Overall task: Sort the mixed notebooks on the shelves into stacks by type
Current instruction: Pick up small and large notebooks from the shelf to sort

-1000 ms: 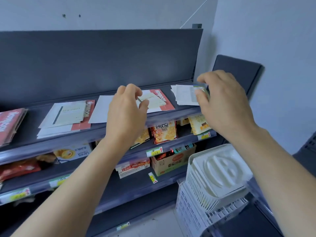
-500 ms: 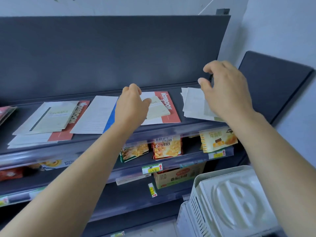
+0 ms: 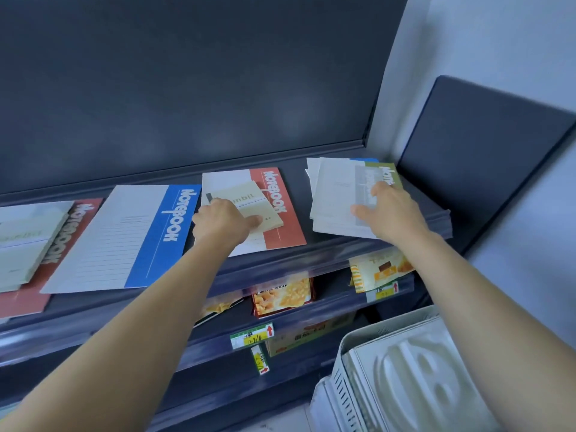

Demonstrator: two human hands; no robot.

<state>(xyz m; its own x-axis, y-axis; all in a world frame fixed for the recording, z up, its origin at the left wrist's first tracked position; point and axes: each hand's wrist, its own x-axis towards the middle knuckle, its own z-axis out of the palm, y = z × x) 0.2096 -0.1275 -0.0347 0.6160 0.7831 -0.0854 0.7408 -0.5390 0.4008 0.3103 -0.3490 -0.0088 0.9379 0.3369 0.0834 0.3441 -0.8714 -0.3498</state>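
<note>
Both hands lower than half a second ago, now down on notebooks on top shelf (image 3: 311, 157). Left hand (image 3: 223, 221) grips small cream notebook (image 3: 249, 202), fingers curled over near edge, thumb on cover; cream notebook lies atop red notebook (image 3: 280, 210). Right hand (image 3: 391, 210) spread flat, palm down on green notebook (image 3: 385, 173), top of pale stack (image 3: 335, 198) at shelf's right end. Blue notebook (image 3: 165, 232) lies just left of left hand.
</note>
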